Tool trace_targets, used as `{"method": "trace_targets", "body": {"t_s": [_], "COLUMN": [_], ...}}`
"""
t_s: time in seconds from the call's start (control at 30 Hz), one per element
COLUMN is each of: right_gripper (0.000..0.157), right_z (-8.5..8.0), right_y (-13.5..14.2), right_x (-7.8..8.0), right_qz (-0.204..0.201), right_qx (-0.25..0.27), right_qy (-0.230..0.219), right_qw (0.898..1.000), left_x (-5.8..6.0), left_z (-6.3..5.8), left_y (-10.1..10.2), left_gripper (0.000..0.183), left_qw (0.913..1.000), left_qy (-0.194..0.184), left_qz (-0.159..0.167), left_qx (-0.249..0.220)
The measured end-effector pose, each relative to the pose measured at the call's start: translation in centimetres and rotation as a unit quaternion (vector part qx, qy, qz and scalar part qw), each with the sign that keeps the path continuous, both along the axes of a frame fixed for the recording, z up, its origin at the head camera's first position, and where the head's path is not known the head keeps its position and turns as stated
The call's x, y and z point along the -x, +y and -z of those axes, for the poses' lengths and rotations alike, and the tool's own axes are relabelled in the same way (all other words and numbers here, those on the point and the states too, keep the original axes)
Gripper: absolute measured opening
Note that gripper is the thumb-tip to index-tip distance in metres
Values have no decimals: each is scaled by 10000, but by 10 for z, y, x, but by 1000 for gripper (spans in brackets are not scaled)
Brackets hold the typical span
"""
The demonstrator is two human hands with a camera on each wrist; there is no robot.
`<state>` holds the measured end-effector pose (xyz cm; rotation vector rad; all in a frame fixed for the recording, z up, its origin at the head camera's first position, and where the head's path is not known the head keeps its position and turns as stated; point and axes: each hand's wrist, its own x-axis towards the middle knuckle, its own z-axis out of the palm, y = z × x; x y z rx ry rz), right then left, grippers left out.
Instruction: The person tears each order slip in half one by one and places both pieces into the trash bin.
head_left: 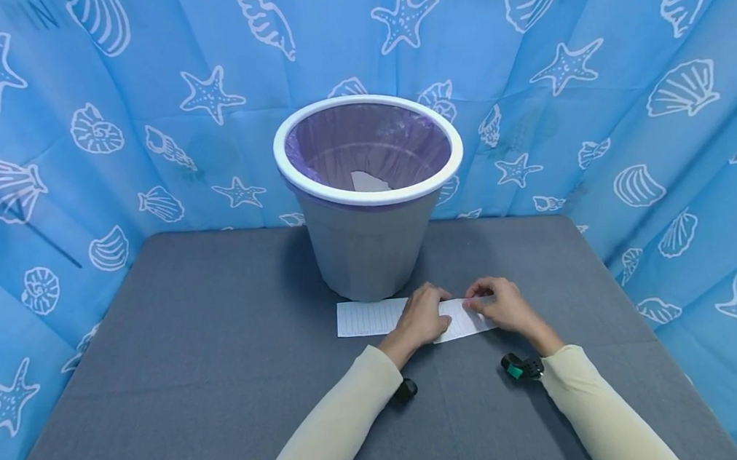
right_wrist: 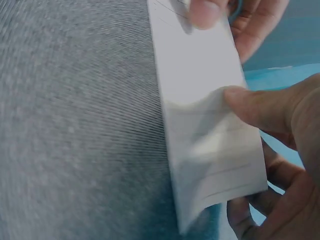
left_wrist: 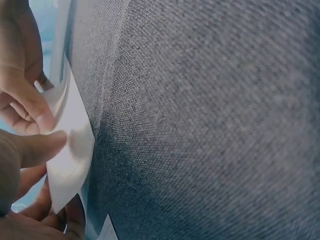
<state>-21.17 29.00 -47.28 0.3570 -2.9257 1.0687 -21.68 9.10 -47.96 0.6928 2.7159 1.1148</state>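
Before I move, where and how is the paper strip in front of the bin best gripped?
Likely by the near left corner of the paper strip, coming from the left: that end is uncovered, while the bin crowds its far edge and the left hand hides its right end. It lies flat on the table, so probably lift an edge before pinching.
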Motion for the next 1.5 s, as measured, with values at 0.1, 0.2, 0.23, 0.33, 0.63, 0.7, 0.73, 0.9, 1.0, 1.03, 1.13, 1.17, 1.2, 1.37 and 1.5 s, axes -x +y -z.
{"method": "trace_targets", "body": {"t_s": [0.1,0.2,0.23,0.33,0.63,0.7,0.73,0.9,1.0,1.03,1.13,1.17,1.2,1.37,1.5], "right_gripper": [9,7,5,4,6,7,7,9,9,9,8,7,7,6,5], "right_z": [-3,-8,-10,-16,-39,-44,-46,-59,-66,-68,-74,-75,-76,-84,-91], "right_y": [2,4,4,5,0,-3,-4,-13,-19,-21,-28,-30,-32,-43,-52], "right_x": [-2,-4,-4,-6,-12,-13,-14,-17,-20,-20,-23,-23,-24,-29,-33], "right_qz": [-42,-108,-144,-255,-513,-496,-499,-551,-609,-637,-723,-750,-778,-896,-866], "right_qx": [155,270,313,462,713,731,762,980,1104,1140,1268,1299,1326,1487,1596], "right_qy": [-117,-135,-139,-157,-109,-145,-158,-174,-120,-96,-20,9,44,258,380], "right_qw": [9998,9995,9993,9985,9961,9960,9957,9935,9919,9914,9893,9887,9881,9845,9826], "left_x": [0,-1,-1,-3,-9,-10,-10,-11,-12,-12,-14,-14,-15,-19,-24], "left_z": [2,1,1,-3,-18,-22,-24,-36,-43,-45,-52,-55,-57,-69,-80], "left_y": [-1,-3,-4,-6,-19,-22,-24,-33,-39,-42,-50,-53,-56,-70,-79], "left_gripper": [22,18,17,14,13,12,12,12,12,11,12,12,12,13,13], "left_qw": [9991,9970,9962,9943,9890,9885,9878,9842,9821,9814,9802,9794,9790,9770,9770], "left_qy": [-186,-380,-437,-462,-295,-269,-271,-226,-183,-165,-140,-144,-129,-26,52], "left_qz": [-33,-135,-174,-221,-192,-232,-248,-265,-266,-263,-251,-234,-218,-115,-119], "left_qx": [-387,-659,-727,-933,-1435,-1472,-1513,-1734,-1854,-1895,-1960,-2001,-2025,-2127,-2130]}}
